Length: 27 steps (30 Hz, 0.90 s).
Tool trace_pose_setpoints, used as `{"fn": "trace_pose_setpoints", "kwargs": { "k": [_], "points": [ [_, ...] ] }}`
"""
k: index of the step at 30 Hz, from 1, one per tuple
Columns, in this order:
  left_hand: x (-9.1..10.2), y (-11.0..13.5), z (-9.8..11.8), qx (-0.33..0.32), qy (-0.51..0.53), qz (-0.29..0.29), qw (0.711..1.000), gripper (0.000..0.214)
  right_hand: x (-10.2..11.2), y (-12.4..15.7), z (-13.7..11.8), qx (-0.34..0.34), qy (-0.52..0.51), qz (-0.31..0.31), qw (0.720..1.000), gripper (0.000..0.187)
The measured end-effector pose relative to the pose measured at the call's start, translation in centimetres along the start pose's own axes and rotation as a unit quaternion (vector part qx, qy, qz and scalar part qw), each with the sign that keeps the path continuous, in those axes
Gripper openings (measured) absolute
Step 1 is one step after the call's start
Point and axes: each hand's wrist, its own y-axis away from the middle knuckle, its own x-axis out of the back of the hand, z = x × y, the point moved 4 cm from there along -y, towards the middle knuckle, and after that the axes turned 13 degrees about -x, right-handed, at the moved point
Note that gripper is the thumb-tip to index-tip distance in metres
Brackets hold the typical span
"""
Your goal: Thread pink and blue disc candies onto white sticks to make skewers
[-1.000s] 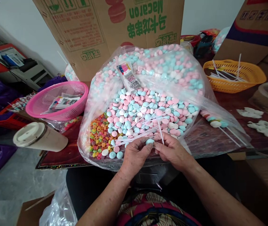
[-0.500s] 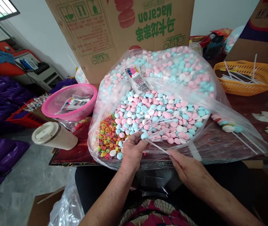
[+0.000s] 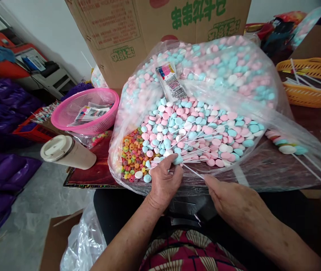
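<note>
My left hand (image 3: pixel 164 184) pinches a pale blue round candy (image 3: pixel 178 159) between thumb and index finger. Out of that candy runs a thin white stick (image 3: pixel 193 172), its other end held by the closed fingers of my right hand (image 3: pixel 230 199). Just beyond both hands, a clear plastic bag (image 3: pixel 115 150) lies open with many pink, blue and white candies (image 3: pixel 183 126) inside. Colourful ring-shaped candies (image 3: pixel 134 154) fill its left corner. Several loose white sticks (image 3: pixel 196 153) rest on the pastel candies. A printed packet (image 3: pixel 171 82) sits on top of the bag.
Left of the bag are a pink basket (image 3: pixel 112 116) holding packets and a lidded cup (image 3: pixel 76 152). A cardboard box (image 3: pixel 146 30) stands behind. To the right lie finished-looking candy skewers (image 3: pixel 287 148) under plastic and an orange basket (image 3: pixel 304 96) with sticks.
The view has shifted, so the table things appear higher and farther right. My left index finger is now stretched over the blue candy. My right hand still grips the stick.
</note>
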Motion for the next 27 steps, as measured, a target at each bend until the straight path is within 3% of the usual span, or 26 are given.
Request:
{"fn": "trace_pose_setpoints", "kwargs": {
  "k": [6,11,18,22,24,27],
  "points": [
    [0.1,-0.1,1.1,-0.075,-0.039,-0.026,0.996,0.029,-0.5,-0.9,-0.9,0.009,-0.035,0.037,0.999,0.026],
    [-0.8,0.6,1.5,-0.008,0.028,-0.064,0.998,0.032,-2.0,-1.1,-1.0,0.068,-0.074,0.122,0.987,0.020],
    [-2.2,1.9,1.7,0.041,0.045,-0.060,0.996,0.032,-2.8,-1.7,-1.5,0.047,-0.070,0.190,0.978,0.015],
    [-1.9,1.7,1.5,0.036,0.049,-0.090,0.994,0.031,-2.3,-2.0,-1.2,0.112,-0.121,0.240,0.957,0.017],
    [-1.7,1.5,1.4,0.032,0.022,-0.076,0.996,0.033,-2.3,-2.0,-1.0,0.145,-0.136,0.251,0.947,0.020],
    [-1.9,1.7,1.9,0.002,-0.015,-0.100,0.995,0.032,-2.7,-2.2,-1.4,0.141,-0.145,0.239,0.950,0.020]
  ]
}}
